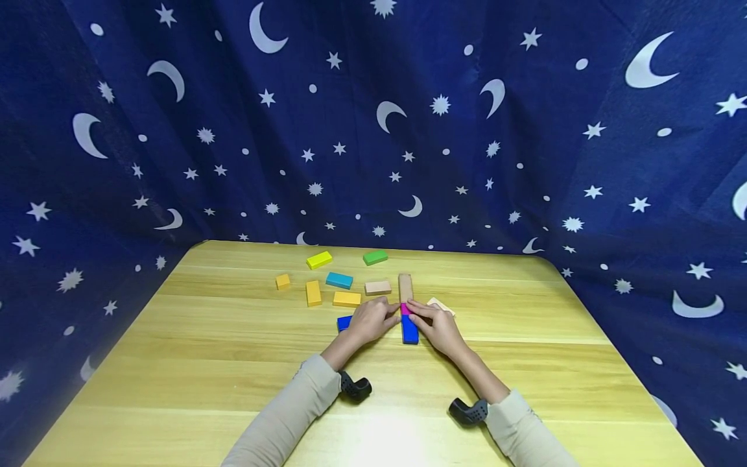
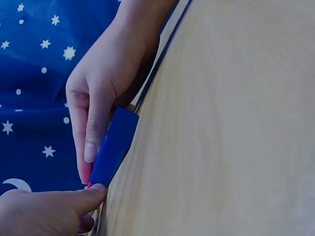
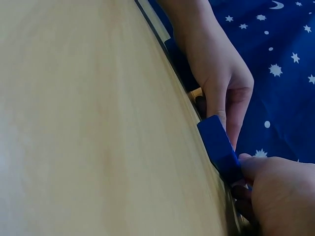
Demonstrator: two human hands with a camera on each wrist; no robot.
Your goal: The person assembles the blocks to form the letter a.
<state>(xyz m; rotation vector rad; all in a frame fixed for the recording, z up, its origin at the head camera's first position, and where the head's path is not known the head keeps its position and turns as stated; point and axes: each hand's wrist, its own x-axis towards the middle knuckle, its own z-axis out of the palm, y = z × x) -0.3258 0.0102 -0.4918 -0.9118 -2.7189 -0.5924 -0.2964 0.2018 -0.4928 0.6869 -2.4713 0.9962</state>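
A row of wooden blocks lies lengthwise between the two hands: a long blue block point(image 1: 410, 332) nearest, a magenta block point(image 1: 405, 309) in the middle and a beige block point(image 1: 405, 288) at the far end. From the left side, my left hand point(image 1: 367, 320) touches the row with finger and thumb at the magenta and blue blocks. My right hand point(image 1: 440, 329) presses the other side with fairly straight fingers, near the same joint. In the right wrist view, the blue block point(image 3: 219, 147) shows its near end, with fingers along both sides.
Partly behind the left hand lies another blue block point(image 1: 343, 322); a pale block point(image 1: 441, 305) sits behind the right hand. Farther back are yellow point(image 1: 319, 260), green point(image 1: 375, 257), light blue point(image 1: 340, 280), beige point(image 1: 378, 287) and several orange blocks point(image 1: 347, 299) on the wooden table point(image 1: 222, 383).
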